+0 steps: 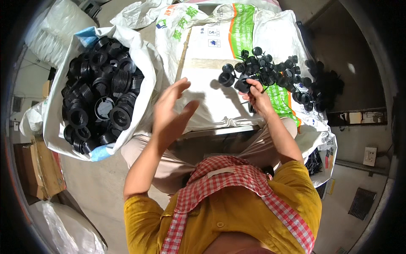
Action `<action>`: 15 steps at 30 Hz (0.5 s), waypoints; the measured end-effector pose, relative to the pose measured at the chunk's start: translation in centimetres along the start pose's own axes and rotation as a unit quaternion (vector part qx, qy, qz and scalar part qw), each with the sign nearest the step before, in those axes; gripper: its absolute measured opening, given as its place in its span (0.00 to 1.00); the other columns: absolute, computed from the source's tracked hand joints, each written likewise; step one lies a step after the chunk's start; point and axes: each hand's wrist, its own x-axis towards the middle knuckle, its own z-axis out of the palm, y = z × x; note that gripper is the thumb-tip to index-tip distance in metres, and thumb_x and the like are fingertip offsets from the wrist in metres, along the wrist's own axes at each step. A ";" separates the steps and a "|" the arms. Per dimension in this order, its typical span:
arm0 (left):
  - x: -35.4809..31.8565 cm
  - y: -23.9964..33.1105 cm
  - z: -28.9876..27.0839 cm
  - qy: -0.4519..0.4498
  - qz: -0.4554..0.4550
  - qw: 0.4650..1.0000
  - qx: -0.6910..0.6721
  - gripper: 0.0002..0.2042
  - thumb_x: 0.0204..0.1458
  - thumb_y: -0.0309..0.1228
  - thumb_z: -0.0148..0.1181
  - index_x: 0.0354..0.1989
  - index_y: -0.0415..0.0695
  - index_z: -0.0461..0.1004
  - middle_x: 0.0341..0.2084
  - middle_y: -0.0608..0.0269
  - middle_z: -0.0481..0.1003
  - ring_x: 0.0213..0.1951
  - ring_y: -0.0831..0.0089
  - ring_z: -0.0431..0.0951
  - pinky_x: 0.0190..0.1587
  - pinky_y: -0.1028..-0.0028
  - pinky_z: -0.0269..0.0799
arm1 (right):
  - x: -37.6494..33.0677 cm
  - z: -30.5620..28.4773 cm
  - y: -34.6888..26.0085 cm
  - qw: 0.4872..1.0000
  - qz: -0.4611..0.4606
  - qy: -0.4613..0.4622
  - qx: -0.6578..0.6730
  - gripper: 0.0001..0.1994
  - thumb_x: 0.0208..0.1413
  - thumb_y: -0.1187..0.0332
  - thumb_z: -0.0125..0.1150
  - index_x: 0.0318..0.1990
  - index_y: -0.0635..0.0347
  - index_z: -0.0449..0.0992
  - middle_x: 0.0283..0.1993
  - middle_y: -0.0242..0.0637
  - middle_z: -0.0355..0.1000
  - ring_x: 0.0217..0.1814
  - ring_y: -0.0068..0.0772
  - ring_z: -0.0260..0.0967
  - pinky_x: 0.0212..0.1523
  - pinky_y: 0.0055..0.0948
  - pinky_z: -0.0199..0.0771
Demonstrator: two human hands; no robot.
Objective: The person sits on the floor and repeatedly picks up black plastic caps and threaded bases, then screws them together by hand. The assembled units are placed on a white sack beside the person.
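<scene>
My left hand (172, 106) is raised over the near left edge of the work surface, thumb and fingers apart, with nothing in it. It is slightly smeared by motion. In my right hand (259, 99) a round black plastic cap (242, 84) is pinched between thumb and fingers, at the near edge of a loose pile of small black plastic caps (266, 70). The pile spreads rightward over white woven sacks (205, 78) with green and orange stripes, laid flat as a cover. Another black cap (226, 78) lies just left of the held one.
At my left stands an open white sack (146, 70) full of black threaded plastic rings (101, 84). A smaller white sack (327, 148) with thin black pieces is low on the right. A cardboard box (48, 167) and clear plastic bag (72, 228) lie on the left floor.
</scene>
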 end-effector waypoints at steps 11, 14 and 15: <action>1.8 -10.5 5.7 -0.207 -0.288 0.877 -0.325 0.21 0.50 0.29 0.61 0.53 0.38 0.66 0.33 0.58 0.74 0.27 0.70 0.77 0.26 0.70 0.77 | -7.0 7.6 -0.4 0.697 -0.374 0.041 -0.610 0.31 0.51 0.71 0.62 0.64 0.48 0.60 0.64 0.52 0.56 0.66 0.49 0.53 0.63 0.42 0.51; 0.9 -10.5 6.3 -0.249 -0.253 0.891 -0.284 0.21 0.49 0.26 0.60 0.52 0.39 0.66 0.34 0.60 0.72 0.31 0.74 0.76 0.28 0.74 0.76 | -7.6 9.3 -0.3 0.775 -0.163 -0.192 -0.579 0.23 0.49 0.76 0.63 0.53 0.57 0.65 0.48 0.44 0.70 0.54 0.46 0.63 0.56 0.41 0.62; 0.4 -10.4 6.6 -0.260 -0.227 0.894 -0.285 0.20 0.50 0.27 0.60 0.53 0.40 0.66 0.34 0.62 0.72 0.32 0.75 0.75 0.30 0.75 0.76 | -7.9 9.1 1.6 0.898 -0.056 -0.156 -0.408 0.18 0.51 0.79 0.59 0.50 0.58 0.66 0.48 0.44 0.70 0.56 0.44 0.63 0.55 0.39 0.65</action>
